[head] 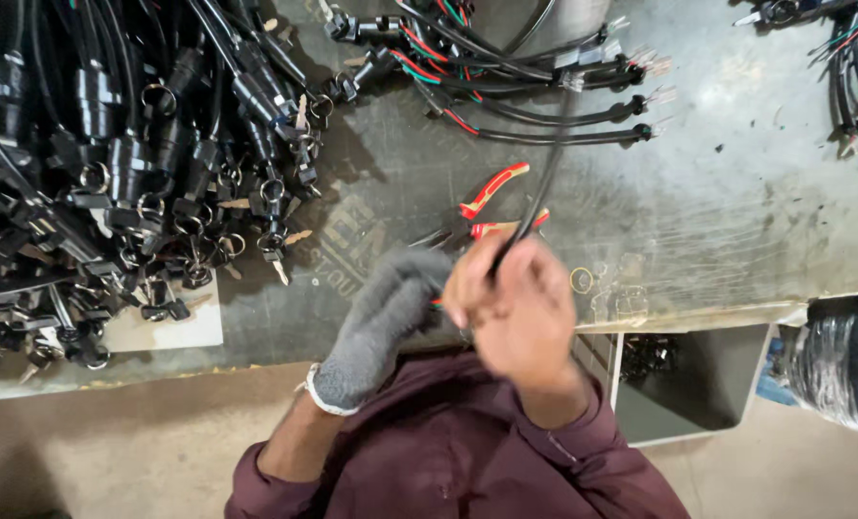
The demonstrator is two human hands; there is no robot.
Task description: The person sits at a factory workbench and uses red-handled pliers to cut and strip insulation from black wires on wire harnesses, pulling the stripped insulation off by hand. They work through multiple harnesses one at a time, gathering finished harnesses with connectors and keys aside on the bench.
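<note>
My right hand (517, 303), bare and blurred, is closed around a black cable (544, 183) that runs up and away across the grey workbench (736, 192). My left hand (381, 322) wears a grey knit glove and meets the right hand at the cable's near end; its grip is hidden. Red-and-yellow handled pliers (491, 192) lie on the bench just beyond my hands.
A big pile of black cable assemblies with connectors and rings (131, 163) fills the left. More cables with clear plugs and coloured wires (544, 86) lie at the top centre. A grey bin (688, 384) sits below the bench edge, a wrapped roll (842, 360) at the right.
</note>
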